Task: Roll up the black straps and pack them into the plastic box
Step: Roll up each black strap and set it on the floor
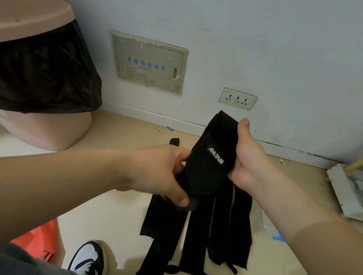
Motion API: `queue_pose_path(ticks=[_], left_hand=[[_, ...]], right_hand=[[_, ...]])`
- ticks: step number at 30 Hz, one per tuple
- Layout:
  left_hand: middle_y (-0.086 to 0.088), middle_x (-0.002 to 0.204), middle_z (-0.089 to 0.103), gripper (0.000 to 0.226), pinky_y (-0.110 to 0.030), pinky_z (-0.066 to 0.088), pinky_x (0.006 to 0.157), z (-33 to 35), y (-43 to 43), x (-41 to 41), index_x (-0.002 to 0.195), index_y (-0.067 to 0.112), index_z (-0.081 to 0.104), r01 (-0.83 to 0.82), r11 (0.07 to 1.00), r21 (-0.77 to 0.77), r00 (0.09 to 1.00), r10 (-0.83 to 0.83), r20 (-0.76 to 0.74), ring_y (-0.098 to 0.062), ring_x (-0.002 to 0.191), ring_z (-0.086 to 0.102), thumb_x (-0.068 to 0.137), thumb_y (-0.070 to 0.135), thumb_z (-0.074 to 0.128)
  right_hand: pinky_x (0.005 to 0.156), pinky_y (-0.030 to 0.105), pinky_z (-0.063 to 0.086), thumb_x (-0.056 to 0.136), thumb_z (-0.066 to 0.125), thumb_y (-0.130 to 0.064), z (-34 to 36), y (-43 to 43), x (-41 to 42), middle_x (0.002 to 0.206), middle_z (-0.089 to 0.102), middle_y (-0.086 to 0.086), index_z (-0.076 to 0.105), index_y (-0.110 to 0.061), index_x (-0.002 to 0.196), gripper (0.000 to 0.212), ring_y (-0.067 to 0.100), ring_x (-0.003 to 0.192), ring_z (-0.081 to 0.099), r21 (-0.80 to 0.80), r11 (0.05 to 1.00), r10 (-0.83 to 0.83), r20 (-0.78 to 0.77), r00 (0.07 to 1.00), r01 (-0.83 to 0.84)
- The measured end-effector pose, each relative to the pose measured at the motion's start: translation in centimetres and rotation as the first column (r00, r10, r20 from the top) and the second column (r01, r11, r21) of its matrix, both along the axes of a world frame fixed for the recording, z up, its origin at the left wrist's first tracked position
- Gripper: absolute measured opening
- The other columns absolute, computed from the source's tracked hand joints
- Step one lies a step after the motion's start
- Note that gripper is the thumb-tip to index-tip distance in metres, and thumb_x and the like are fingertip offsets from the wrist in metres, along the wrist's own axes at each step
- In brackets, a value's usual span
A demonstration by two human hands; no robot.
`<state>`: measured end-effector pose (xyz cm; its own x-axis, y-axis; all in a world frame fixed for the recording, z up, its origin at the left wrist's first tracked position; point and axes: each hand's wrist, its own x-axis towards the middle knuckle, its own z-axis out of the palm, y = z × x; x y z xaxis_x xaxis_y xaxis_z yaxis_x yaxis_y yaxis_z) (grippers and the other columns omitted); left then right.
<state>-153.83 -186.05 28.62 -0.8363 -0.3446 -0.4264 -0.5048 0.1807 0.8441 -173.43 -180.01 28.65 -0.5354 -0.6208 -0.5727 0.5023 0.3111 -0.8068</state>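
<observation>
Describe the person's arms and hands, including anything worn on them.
The left hand and right hand are bare, with no gloves and no ring or watch showing. The left forearm and right forearm are bare too, and no sleeve, band or marking is in view on either.

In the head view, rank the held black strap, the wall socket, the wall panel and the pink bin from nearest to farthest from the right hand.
1. held black strap: gripped by the right hand itself.
2. wall socket: on the wall just beyond the hand.
3. wall panel: farther left on the wall.
4. pink bin: far left.
</observation>
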Motion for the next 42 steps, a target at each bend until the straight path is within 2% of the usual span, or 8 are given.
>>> queue_pose_path(ticks=[5,9,17,21,25,30,35,42], left_hand=[[-0.009,0.096,0.079,0.023,-0.036,0.067,0.076,-0.6,-0.8,0.7,0.110,0.012,0.068,-0.096,0.981,-0.167,0.975,0.126,0.182,-0.024,0.082,0.081,0.091,-0.001,0.074],[0.008,0.128,0.068,0.068,-0.028,0.060,0.087,0.1,-1.3,0.9,0.142,0.025,0.056,-0.001,0.960,-0.279,0.952,0.086,0.292,-0.018,0.110,0.072,0.082,0.029,0.090],[0.018,0.126,0.064,0.063,-0.030,0.056,0.095,1.7,-0.9,-0.2,0.136,0.040,0.059,-0.244,0.809,-0.535,0.965,0.147,-0.218,-0.001,0.109,0.064,0.079,0.051,0.084],[0.011,0.110,0.073,0.028,-0.031,0.060,0.088,1.9,-1.6,-1.0,0.118,0.036,0.070,-0.400,0.891,-0.213,0.911,0.360,-0.202,-0.007,0.098,0.072,0.091,0.041,0.069],[0.000,0.111,0.078,0.038,-0.043,0.060,0.096,2.4,-2.8,0.4,0.113,0.029,0.072,-0.581,0.801,0.145,0.809,0.588,-0.009,-0.021,0.102,0.076,0.099,0.060,0.057],[0.027,0.146,0.054,0.089,-0.033,0.042,0.117,1.9,-2.7,1.8,0.153,0.043,0.043,-0.240,0.937,-0.255,0.970,0.221,-0.102,0.003,0.140,0.047,0.074,0.055,0.084],[-0.006,0.119,0.076,0.052,-0.043,0.054,0.108,1.3,-1.6,1.0,0.121,0.016,0.069,0.088,0.996,-0.034,0.996,-0.088,0.002,-0.023,0.117,0.071,0.076,0.030,0.090],[-0.008,0.124,0.077,0.028,-0.041,0.048,0.113,1.5,-1.6,1.9,0.120,0.012,0.075,0.205,0.932,0.300,0.969,-0.237,0.075,-0.024,0.122,0.071,0.092,0.012,0.075]], right_hand=[[0.053,0.031,0.061,0.105,0.046,-0.063,0.8,0.6,0.7,0.081,0.082,0.009,0.071,-0.012,0.107,0.057,0.022,0.065,0.080,-0.107,0.986,0.124,-0.014,0.992,-0.125],[0.090,0.043,0.062,0.094,0.056,-0.076,0.5,0.5,1.0,0.098,0.084,0.004,0.071,-0.018,0.120,0.065,0.026,0.091,0.081,-0.051,0.978,0.192,-0.155,0.969,-0.202],[0.082,0.034,0.062,0.093,0.052,-0.077,-0.1,1.2,2.1,0.095,0.084,-0.001,0.081,-0.027,0.105,0.059,0.018,0.088,0.081,0.067,0.813,0.563,-0.344,0.751,-0.579],[0.084,0.037,0.061,0.088,0.044,-0.090,0.1,0.8,1.9,0.093,0.082,0.007,0.082,-0.022,0.098,0.078,0.025,0.087,0.080,0.042,0.788,0.604,-0.241,0.759,-0.614],[0.052,0.022,0.056,0.100,0.069,-0.033,1.1,1.5,0.6,0.075,0.077,0.010,0.078,-0.006,0.093,0.029,0.016,0.058,0.072,-0.004,0.738,0.651,-0.258,0.714,-0.674],[0.074,0.032,0.063,0.087,0.080,-0.014,1.0,1.7,-0.5,0.096,0.077,0.017,0.082,-0.012,0.100,0.013,0.026,0.081,0.074,-0.062,0.653,0.711,-0.294,0.639,-0.755],[0.064,0.026,0.054,0.077,0.073,-0.014,1.1,1.8,-0.9,0.076,0.068,0.006,0.076,-0.017,0.080,0.005,0.018,0.067,0.066,-0.005,0.525,0.800,-0.338,0.495,-0.851],[0.063,0.024,0.048,0.105,0.062,-0.017,0.3,1.0,-3.2,0.086,0.070,0.002,0.071,-0.019,0.096,0.013,0.018,0.079,0.064,0.144,0.808,0.549,-0.536,0.641,-0.571]])
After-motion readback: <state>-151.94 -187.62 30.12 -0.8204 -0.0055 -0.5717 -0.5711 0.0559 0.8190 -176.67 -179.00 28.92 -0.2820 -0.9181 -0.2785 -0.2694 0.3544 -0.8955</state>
